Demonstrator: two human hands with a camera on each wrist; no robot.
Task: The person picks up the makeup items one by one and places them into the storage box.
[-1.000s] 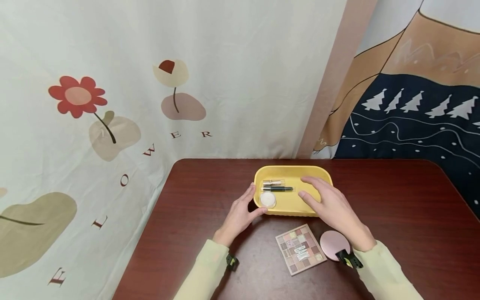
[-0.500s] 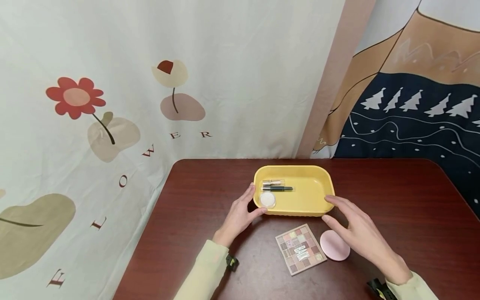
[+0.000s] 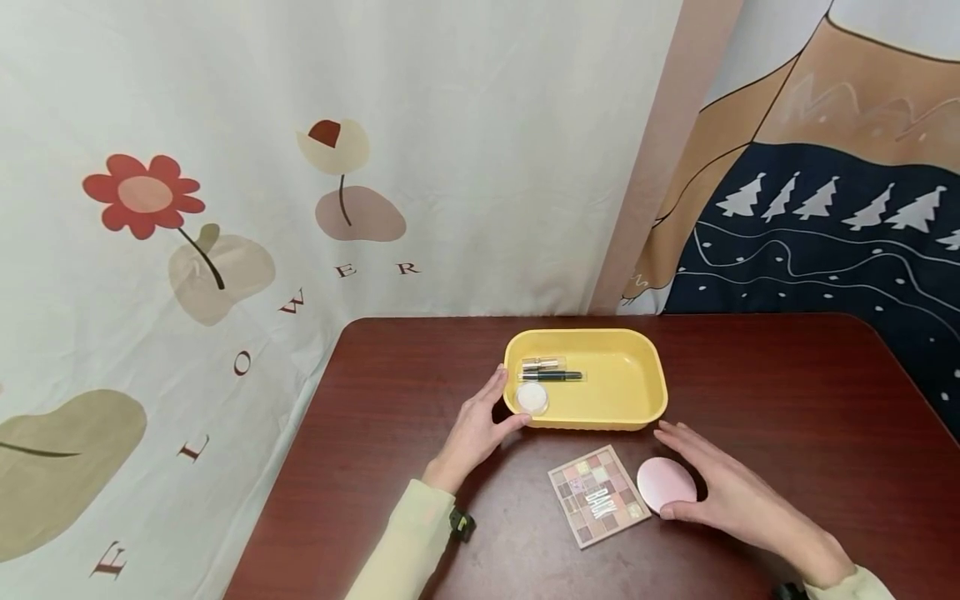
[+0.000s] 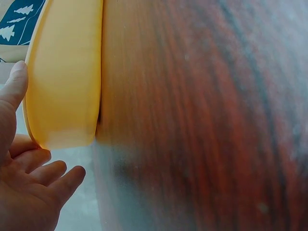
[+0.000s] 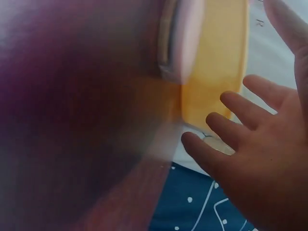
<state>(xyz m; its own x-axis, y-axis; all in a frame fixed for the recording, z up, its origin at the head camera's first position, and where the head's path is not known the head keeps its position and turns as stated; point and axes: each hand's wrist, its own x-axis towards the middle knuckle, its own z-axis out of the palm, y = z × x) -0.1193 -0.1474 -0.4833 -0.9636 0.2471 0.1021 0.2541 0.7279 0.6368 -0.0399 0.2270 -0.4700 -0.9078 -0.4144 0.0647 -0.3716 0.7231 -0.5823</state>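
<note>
My left hand (image 3: 468, 437) rests against the left end of a yellow bin (image 3: 600, 419), thumb at its near left corner and fingers loosely along its end wall. The thumb and loose fingers show beside the wall in the left wrist view. Inside, at the left, lie a clear-capped lipstick (image 3: 542, 364), a dark slim makeup stick (image 3: 551, 376) and a round white-lidded container (image 3: 532, 398). On the table, my right hand (image 3: 742, 492) spreads around the right side of a round pink compact (image 3: 665, 485); its thumb is at the near edge, contact unclear. The fingers are spread in the right wrist view.
An eyeshadow palette (image 3: 598, 497) lies tilted on the dark red wooden table (image 3: 420, 358), just left of the pink compact. Patterned curtains (image 3: 480, 167) hang behind the table's far edge and along its left side.
From over the bin, my right hand has drawn back and right, then come down beside the pink compact. My left hand stays at the bin, whose contents have not moved.
</note>
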